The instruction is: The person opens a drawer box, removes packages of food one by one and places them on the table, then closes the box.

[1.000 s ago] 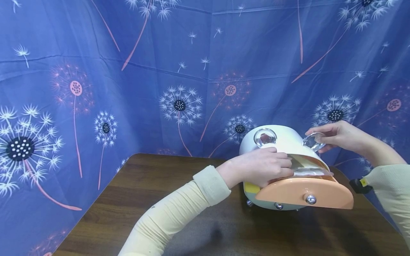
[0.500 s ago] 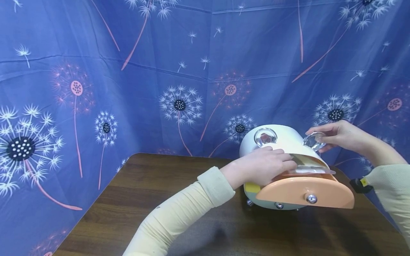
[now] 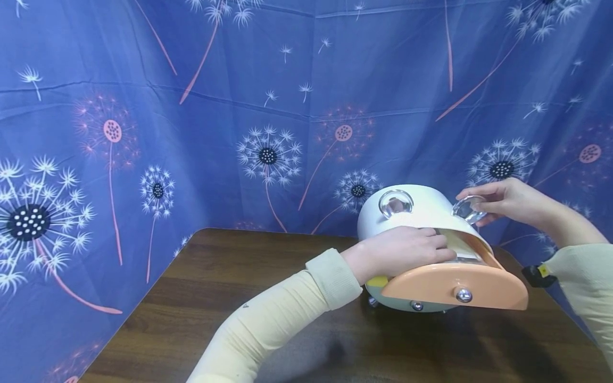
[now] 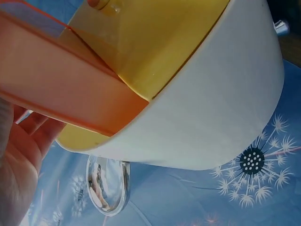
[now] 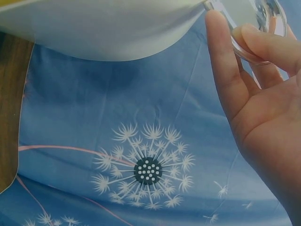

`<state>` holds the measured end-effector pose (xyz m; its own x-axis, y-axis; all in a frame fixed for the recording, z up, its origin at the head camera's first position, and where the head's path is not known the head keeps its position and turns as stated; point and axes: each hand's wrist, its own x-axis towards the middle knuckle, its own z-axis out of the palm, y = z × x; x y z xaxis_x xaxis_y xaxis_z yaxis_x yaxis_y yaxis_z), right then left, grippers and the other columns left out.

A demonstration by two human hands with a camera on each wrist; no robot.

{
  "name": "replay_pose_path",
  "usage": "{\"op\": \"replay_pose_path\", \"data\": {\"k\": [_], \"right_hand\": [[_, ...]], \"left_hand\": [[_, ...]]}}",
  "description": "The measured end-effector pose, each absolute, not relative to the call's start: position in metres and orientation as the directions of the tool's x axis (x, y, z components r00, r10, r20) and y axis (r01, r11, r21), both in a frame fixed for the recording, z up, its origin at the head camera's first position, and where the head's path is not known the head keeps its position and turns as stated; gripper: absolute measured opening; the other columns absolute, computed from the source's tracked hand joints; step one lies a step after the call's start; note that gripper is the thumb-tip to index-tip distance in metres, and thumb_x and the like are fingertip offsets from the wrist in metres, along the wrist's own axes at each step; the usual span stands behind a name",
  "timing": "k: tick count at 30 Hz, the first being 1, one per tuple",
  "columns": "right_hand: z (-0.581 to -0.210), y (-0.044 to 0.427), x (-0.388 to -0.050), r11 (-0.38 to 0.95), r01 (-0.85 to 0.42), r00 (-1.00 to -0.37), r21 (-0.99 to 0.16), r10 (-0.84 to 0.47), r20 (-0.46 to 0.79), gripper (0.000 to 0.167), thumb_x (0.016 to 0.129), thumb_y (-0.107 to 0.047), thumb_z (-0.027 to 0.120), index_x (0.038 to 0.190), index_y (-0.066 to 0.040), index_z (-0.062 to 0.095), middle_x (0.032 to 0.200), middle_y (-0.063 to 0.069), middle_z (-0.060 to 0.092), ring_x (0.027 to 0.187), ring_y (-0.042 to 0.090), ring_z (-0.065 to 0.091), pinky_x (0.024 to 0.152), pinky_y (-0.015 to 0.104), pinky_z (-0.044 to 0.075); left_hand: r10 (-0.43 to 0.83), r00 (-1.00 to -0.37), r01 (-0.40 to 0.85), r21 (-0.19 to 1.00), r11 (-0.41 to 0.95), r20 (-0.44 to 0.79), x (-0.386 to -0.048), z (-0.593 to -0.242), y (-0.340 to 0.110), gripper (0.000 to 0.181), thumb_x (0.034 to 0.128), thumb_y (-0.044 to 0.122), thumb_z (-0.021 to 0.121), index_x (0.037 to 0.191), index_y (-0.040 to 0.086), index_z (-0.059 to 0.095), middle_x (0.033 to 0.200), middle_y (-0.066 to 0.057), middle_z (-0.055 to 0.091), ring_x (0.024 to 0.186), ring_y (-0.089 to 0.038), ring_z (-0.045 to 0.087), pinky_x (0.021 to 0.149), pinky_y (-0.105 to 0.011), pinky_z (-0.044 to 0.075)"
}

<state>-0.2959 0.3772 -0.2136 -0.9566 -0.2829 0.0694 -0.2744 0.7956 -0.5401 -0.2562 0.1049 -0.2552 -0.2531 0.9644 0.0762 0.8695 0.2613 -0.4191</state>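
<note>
Since its smooth shell looks like rigid plastic, the white box (image 3: 421,199), standing on the right part of the wooden table (image 3: 191,298), should be stiff, fairly light and a little slippery. The orange drawer (image 3: 426,285) would seem best taken by its silver knob (image 3: 463,295), and the box itself by its rounded sides; hung out this far, the drawer could make it front-heavy. The box is rounded, with a yellow panel (image 4: 174,52) beside the drawer and a silvery ring (image 3: 396,204) on top (a mate sits opposite).

That mate, the right-hand ring (image 3: 466,209), is pinched between the thumb and fingers of the right hand (image 3: 510,199). The left hand (image 3: 407,249) reaches over the drawer, fingertips hidden, so I cannot tell whether it grasps anything. Behind hangs a blue dandelion-print cloth (image 3: 215,159).
</note>
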Motion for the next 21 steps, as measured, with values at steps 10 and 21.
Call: {"op": "replay_pose_path", "data": {"k": [10,21], "right_hand": [[-0.213,0.38,-0.297,0.798,-0.267,-0.959,-0.541,-0.278,0.063,0.04,0.095,-0.026,0.056,0.131,-0.009,0.053,0.141,0.03,0.038,0.08,0.022,0.071,0.087,0.074,0.028],[-0.215,0.379,-0.296,0.799,-0.292,-0.953,-0.525,-0.288,0.091,0.038,0.096,-0.023,0.055,0.131,-0.008,0.054,0.139,0.026,0.041,0.079,0.023,0.071,0.089,0.072,0.031]], "left_hand": [[0.964,-0.267,0.894,-0.373,0.247,-0.003,-0.257,-0.254,0.119,0.039,0.0971,0.036,0.043,0.135,0.03,0.041,0.133,0.011,0.045,0.121,-0.005,0.039,0.098,-0.016,0.035],[0.964,-0.265,0.862,-0.45,0.232,-0.01,-0.255,-0.258,0.123,0.042,0.0954,0.034,0.044,0.137,0.029,0.039,0.131,0.011,0.044,0.12,-0.006,0.039,0.1,-0.017,0.035]]}}
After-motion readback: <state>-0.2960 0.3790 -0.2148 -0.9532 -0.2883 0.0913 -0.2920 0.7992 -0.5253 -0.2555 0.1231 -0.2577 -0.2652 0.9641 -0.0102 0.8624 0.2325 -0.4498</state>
